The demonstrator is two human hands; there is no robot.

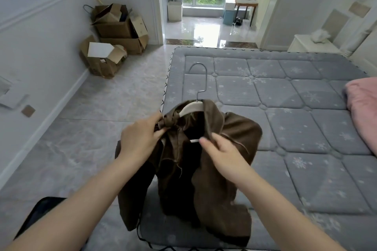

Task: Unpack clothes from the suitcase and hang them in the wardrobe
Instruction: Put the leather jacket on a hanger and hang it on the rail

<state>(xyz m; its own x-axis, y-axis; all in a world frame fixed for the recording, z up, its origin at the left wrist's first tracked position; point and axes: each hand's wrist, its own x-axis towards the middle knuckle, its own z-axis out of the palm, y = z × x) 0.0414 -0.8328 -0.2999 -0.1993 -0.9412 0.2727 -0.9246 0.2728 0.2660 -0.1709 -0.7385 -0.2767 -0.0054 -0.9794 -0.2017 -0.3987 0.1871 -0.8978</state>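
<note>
— Jacket [234,144], the brown one. Where is it?

— It lies on the near side of the bed [295,108], on a hanger [190,108]. One sleeve hangs off the edge, over the floor [91,124].

— What is the left hand [140,138] doing?

— Its fingers and thumb are curled and pinch a bunch of shiny brown cloth at the left shoulder of the jacket.

— And the right hand [222,153]?

— Its fingers are bent too. The tips hold the edge of the jacket by the neck, just beside a small white bit. I cannot tell if that bit is a label or part of the hanger.

— Can you see the whole hanger?

— No. Only the pale top and the metal hook [201,79] show. The jacket hides the rest. The hook points away, up the bed.

— How are the arms?

— Both are bare and reach forward from the bottom corners. They come close together at the top of the jacket.

— Anything else hard to see?

— A dark thing [38,212] at the bottom left is cut off by the left arm. It could be a suitcase, but I cannot tell. A pink blanket [361,106] is cut off at the right edge. Boxes [114,40] sit by the far wall.
</note>
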